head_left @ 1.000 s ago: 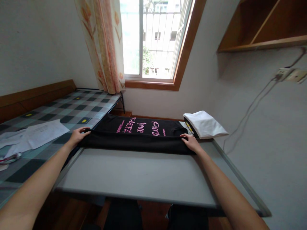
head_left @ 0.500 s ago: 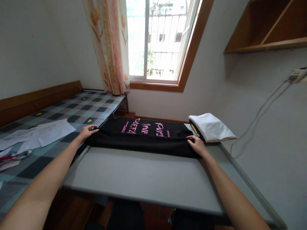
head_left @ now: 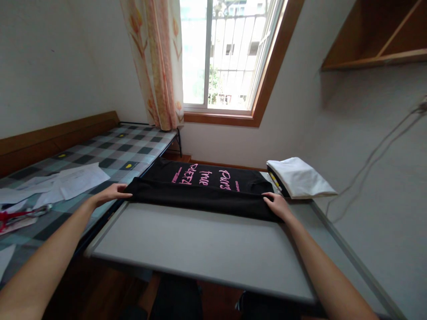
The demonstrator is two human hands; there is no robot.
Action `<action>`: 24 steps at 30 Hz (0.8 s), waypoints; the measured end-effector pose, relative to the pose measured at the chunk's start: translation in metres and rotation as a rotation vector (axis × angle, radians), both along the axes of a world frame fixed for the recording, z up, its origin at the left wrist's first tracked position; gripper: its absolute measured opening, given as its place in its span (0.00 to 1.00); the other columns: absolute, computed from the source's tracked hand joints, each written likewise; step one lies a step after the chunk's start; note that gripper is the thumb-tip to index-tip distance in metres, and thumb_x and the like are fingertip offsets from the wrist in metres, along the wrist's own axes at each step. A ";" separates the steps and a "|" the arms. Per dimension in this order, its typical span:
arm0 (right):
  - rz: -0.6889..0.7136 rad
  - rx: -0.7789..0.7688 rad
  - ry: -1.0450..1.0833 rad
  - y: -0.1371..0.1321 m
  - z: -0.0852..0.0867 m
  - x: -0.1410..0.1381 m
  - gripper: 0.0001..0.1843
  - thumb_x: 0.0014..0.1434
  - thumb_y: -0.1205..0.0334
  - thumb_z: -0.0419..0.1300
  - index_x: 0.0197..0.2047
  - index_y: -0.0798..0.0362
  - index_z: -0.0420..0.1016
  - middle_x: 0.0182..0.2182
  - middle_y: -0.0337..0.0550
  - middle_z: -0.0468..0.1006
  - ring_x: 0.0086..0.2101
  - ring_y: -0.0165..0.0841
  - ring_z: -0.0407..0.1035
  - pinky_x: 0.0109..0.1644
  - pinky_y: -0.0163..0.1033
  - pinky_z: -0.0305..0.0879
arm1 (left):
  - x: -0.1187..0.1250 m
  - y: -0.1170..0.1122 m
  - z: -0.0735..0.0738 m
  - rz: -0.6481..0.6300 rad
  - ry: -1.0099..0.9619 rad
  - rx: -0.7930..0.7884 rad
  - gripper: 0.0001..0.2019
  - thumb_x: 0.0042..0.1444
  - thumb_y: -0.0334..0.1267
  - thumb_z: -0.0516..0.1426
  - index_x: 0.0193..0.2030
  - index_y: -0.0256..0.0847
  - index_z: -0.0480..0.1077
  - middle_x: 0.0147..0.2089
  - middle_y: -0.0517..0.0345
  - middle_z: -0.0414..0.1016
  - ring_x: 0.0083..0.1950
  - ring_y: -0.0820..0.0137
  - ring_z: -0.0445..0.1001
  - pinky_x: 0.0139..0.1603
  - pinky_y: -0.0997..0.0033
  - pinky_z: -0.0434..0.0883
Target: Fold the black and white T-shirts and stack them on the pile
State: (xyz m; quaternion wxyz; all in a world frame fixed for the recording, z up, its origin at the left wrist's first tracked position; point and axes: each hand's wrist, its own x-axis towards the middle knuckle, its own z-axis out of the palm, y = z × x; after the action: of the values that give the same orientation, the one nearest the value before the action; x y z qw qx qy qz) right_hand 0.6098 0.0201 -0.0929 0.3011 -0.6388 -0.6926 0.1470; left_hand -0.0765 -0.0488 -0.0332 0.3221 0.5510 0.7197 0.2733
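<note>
A black T-shirt (head_left: 200,198) with pink lettering lies across a light grey table (head_left: 200,240). Its near side is folded over in a long strip that partly covers the print. At the strip's left end is my left hand (head_left: 111,194), thumb and fingers apart, the tips beside or just touching the fabric. My right hand (head_left: 277,206) pinches the upper edge of the strip at its right end. Some of its fingers are hidden by the hand itself.
Folded white cloth (head_left: 300,178) lies on something dark at the table's back right. To the left, a bed with a checked cover (head_left: 143,142) holds papers (head_left: 76,180) and a red item (head_left: 16,218). A wooden shelf (head_left: 376,60) juts out at upper right.
My left hand has slid left and slightly down off the strip's corner, its fingers loosened. My right hand stays at the strip's right end. The view has shifted slightly.
</note>
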 end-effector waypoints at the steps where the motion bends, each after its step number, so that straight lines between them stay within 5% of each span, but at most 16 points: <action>1: -0.003 0.027 0.020 0.000 0.001 0.001 0.17 0.52 0.56 0.55 0.38 0.54 0.81 0.38 0.50 0.82 0.40 0.43 0.75 0.48 0.44 0.68 | 0.000 -0.001 0.003 -0.043 -0.043 0.019 0.22 0.30 0.53 0.70 0.31 0.42 0.78 0.37 0.51 0.80 0.41 0.56 0.77 0.42 0.66 0.74; 3: -0.011 0.087 0.069 0.000 0.005 0.003 0.18 0.52 0.55 0.55 0.39 0.53 0.81 0.38 0.49 0.82 0.40 0.43 0.75 0.48 0.45 0.68 | 0.000 0.000 0.010 -0.061 -0.118 0.087 0.22 0.31 0.53 0.70 0.31 0.41 0.77 0.37 0.52 0.80 0.42 0.56 0.77 0.45 0.64 0.74; 7: -0.014 0.147 0.132 0.002 0.014 0.008 0.20 0.54 0.51 0.55 0.41 0.53 0.81 0.40 0.49 0.82 0.43 0.44 0.75 0.49 0.45 0.68 | -0.001 0.007 0.021 0.147 -0.203 0.312 0.25 0.30 0.54 0.69 0.36 0.42 0.76 0.39 0.52 0.80 0.45 0.55 0.77 0.47 0.61 0.74; 13: 0.000 -0.007 -0.005 0.001 0.006 0.010 0.16 0.52 0.59 0.56 0.38 0.54 0.81 0.39 0.51 0.82 0.42 0.45 0.75 0.50 0.45 0.68 | 0.004 0.015 0.003 0.253 -0.087 0.319 0.26 0.32 0.46 0.69 0.42 0.42 0.73 0.29 0.56 0.78 0.39 0.57 0.79 0.38 0.65 0.74; 24: 0.014 -0.055 -0.038 0.001 -0.001 0.011 0.18 0.53 0.58 0.55 0.42 0.55 0.81 0.41 0.52 0.82 0.44 0.44 0.75 0.50 0.44 0.68 | 0.004 0.002 -0.011 0.252 0.268 0.307 0.22 0.36 0.60 0.63 0.19 0.42 0.66 0.19 0.60 0.68 0.27 0.66 0.71 0.28 0.72 0.66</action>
State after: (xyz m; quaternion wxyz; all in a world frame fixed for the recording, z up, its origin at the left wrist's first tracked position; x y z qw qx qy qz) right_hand 0.6204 0.0206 -0.0937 0.2691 -0.6448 -0.6982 0.1559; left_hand -0.0728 -0.0464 -0.0446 0.0994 0.5305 0.7692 0.3421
